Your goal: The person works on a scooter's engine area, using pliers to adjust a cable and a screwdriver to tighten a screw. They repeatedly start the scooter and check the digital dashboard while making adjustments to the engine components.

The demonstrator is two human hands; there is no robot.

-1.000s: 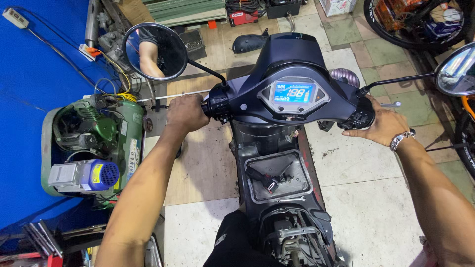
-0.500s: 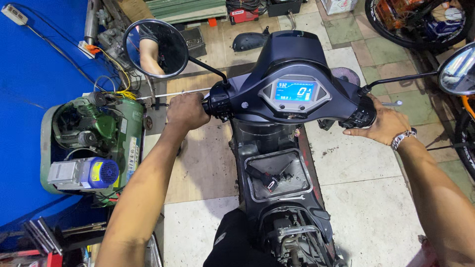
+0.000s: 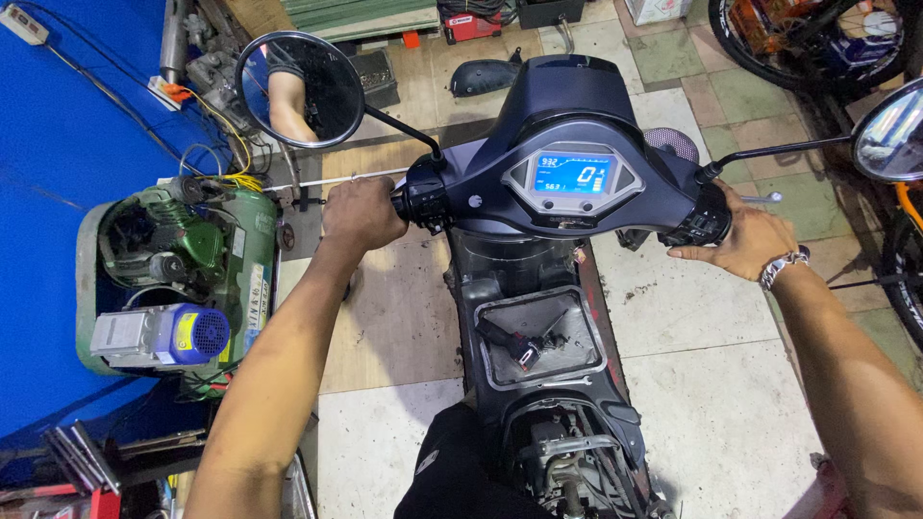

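Since a moment ago the lit display (image 3: 575,176) shows a changed reading, while both grips stay put. Left hand (image 3: 361,213) fingers wrap the left handlebar grip; right hand (image 3: 745,240) fingers close over the right grip. Scooter (image 3: 567,115) stands powered on, its floor panel still off.

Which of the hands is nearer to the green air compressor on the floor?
Left. The left hand grips the scooter's left handlebar, just right of the green air compressor. The right hand rests on the right handlebar grip, across the scooter's dashboard from it.
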